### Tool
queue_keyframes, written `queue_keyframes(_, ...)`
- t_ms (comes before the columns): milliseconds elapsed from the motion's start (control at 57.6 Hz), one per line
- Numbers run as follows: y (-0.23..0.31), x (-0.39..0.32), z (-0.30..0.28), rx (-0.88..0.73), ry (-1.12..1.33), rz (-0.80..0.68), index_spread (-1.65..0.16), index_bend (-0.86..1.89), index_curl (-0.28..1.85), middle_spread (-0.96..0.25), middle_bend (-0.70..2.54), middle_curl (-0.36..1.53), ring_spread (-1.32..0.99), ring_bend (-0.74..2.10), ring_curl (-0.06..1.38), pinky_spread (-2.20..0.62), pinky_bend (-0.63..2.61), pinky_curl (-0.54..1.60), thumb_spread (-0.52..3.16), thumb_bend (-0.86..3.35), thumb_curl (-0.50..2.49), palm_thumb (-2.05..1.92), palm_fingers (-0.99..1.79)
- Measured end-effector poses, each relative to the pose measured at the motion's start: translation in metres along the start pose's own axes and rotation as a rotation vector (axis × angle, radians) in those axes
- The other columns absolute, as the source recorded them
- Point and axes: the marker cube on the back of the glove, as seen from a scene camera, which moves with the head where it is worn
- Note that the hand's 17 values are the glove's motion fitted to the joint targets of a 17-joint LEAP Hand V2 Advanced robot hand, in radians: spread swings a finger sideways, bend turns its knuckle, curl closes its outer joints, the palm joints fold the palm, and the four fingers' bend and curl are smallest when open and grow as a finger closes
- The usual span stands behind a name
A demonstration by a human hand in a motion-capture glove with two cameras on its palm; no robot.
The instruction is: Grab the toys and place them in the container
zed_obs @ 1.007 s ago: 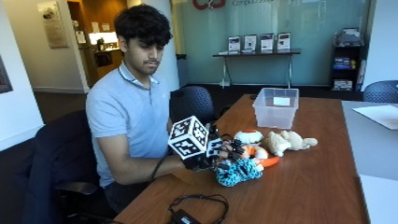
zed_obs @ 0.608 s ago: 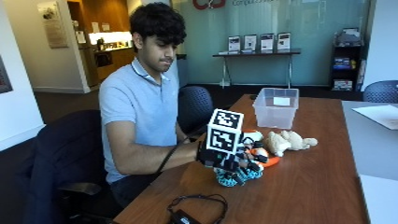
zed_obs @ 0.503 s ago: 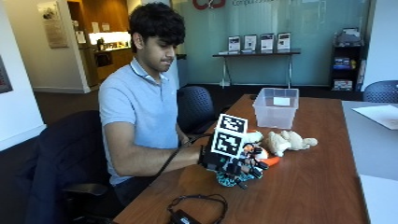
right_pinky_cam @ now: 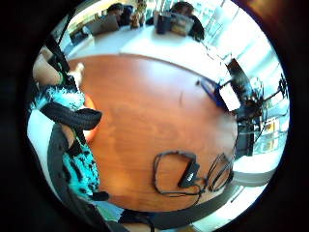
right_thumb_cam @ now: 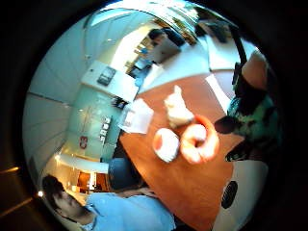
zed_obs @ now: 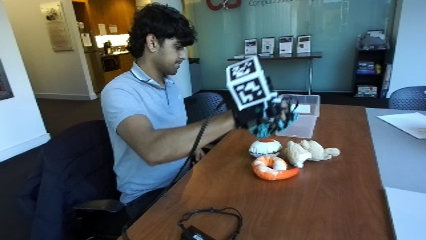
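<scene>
Teal plush toy (zed_obs: 271, 120) with black markings gripped in gloved right hand (zed_obs: 256, 114), fingers curled round it; seen close against palm in both palm views (right_pinky_cam: 77, 166). Now lifted clear of bench (zed_obs: 319, 200); half a second back sat low on the wood among the other toys. Raised above and just short of clear plastic container (zed_obs: 303, 117), which stands beyond the hand toward the far end of bench.

Below hand, on bench: round white-and-orange toy (zed_obs: 265, 147), orange ring-shaped plush (zed_obs: 274, 168), cream plush animal (zed_obs: 307, 151), all close together, ring touching or nearly touching its neighbours. Same three visible under palm (right_thumb_cam: 166, 144).

Black cable and small device (zed_obs: 200, 231) near bench edge closest to camera, well apart from toys.

Judgement: pick of first toy done, carry under way. Next needed: move hand on over container opening, then release. Three toys left to fetch. Container light; risk of nudging its wall on approach.
</scene>
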Motion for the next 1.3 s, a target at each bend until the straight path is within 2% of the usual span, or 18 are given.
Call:
queue_keyframes(139,-0.093,-0.087,-0.040,-0.004,-0.064,-0.133,-0.25,0.25,0.18,-0.06,0.36,0.29,-0.23,1.01,0.41,-0.34,1.00,0.38,1.58,0.58,0.47,0.84,1.05)
queue_keyframes(312,-0.169,-0.226,-0.008,-0.088,-0.049,-0.307,-0.23,0.24,0.22,-0.05,0.36,0.32,-0.23,1.00,0.42,-0.34,0.98,0.39,1.58,0.60,0.49,0.85,1.07)
queue_keyframes(503,-0.200,-0.353,0.053,-0.193,-0.050,-0.451,-0.22,0.22,0.26,-0.05,0.35,0.34,-0.23,1.01,0.43,-0.35,0.97,0.40,1.57,0.62,0.50,0.85,1.07)
queue_keyframes(712,-0.206,-0.400,0.090,-0.245,-0.067,-0.486,-0.22,0.20,0.30,-0.05,0.35,0.38,-0.23,1.02,0.44,-0.35,0.96,0.41,1.57,0.63,0.50,0.85,1.09)
queue_keyframes(781,-0.206,-0.401,0.094,-0.290,-0.069,-0.472,-0.22,0.19,0.31,-0.05,0.35,0.39,-0.23,1.03,0.45,-0.35,0.96,0.42,1.57,0.64,0.50,0.84,1.08)
queue_keyframes(833,-0.202,-0.396,0.096,-0.384,-0.039,-0.447,-0.23,0.12,0.29,-0.04,0.35,0.40,-0.23,1.04,0.45,-0.35,0.98,0.42,1.56,0.63,0.50,0.83,1.04)
queue_keyframes(851,-0.200,-0.393,0.096,-0.426,-0.020,-0.437,-0.24,0.00,0.25,-0.04,0.33,0.39,-0.23,1.00,0.44,-0.36,1.03,0.43,1.54,0.59,0.49,0.78,0.87)
queue_keyframes(885,-0.197,-0.385,0.095,-0.494,0.021,-0.424,-0.25,0.00,0.24,-0.04,0.34,0.41,-0.23,1.04,0.47,-0.36,1.08,0.46,1.54,0.56,0.47,0.73,0.79)
queue_keyframes(903,-0.195,-0.381,0.094,-0.509,0.040,-0.422,-0.27,-0.05,0.21,-0.03,0.24,0.37,-0.21,0.86,0.42,-0.32,1.15,0.48,1.55,0.49,0.41,0.57,0.34)
queue_keyframes(920,-0.193,-0.376,0.092,-0.513,0.055,-0.423,-0.27,0.01,0.24,-0.02,0.25,0.40,-0.19,0.85,0.46,-0.31,1.18,0.51,1.55,0.45,0.39,0.50,0.20)
queue_keyframes(937,-0.191,-0.372,0.090,-0.508,0.067,-0.425,-0.27,0.06,0.26,-0.01,0.22,0.39,-0.16,0.73,0.44,-0.24,1.18,0.52,1.55,0.37,0.34,0.34,-0.05)
queue_keyframes(955,-0.189,-0.366,0.087,-0.498,0.074,-0.427,-0.27,0.09,0.26,-0.01,0.23,0.40,-0.14,0.69,0.44,-0.20,1.17,0.53,1.53,0.32,0.31,0.25,-0.11)
queue_keyframes(1024,-0.175,-0.336,0.077,-0.469,0.077,-0.427,-0.28,0.09,0.21,0.00,0.22,0.37,-0.11,0.56,0.32,-0.12,1.15,0.45,1.44,0.16,0.26,0.01,-0.09)
queue_keyframes(1111,-0.143,-0.274,0.070,-0.512,0.129,-0.391,-0.29,0.13,0.20,0.00,0.20,0.36,-0.07,0.51,0.27,-0.04,1.11,0.41,1.37,0.06,0.24,-0.07,-0.08)
queue_keyframes(1302,-0.045,-0.106,0.095,-0.771,0.290,-0.112,-0.29,0.15,0.22,0.02,0.15,0.34,-0.03,0.37,0.23,0.04,1.09,0.38,1.37,0.00,0.25,0.00,-0.15)
